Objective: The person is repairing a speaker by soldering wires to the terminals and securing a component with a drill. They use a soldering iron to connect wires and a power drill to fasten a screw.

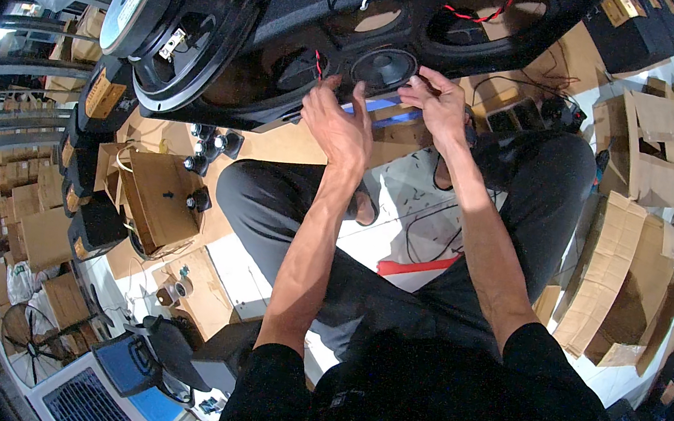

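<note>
A long black speaker cabinet point(287, 14) with several round openings lies across the upper view. A small round black speaker point(383, 66) sits in its front between my hands. My left hand point(337, 124) is at the cabinet's lower edge beside a short red wire point(317, 61), thumb and fingers apart. My right hand point(442, 109) reaches to the right rim of the small speaker, fingers spread and slightly bent; whether they touch it is unclear. A large woofer point(190, 39) stands at the cabinet's left end. A blue strip point(394, 113) shows below the cabinet, partly behind my hands.
Small black parts point(210, 144) and an open cardboard box point(158, 198) lie left of my knees. Cut cardboard point(621, 276) is piled at right. Black boxes point(94, 224), metal racking point(29, 72) and a blue-topped appliance point(95, 400) fill the left. A red strip point(411, 267) lies between my legs.
</note>
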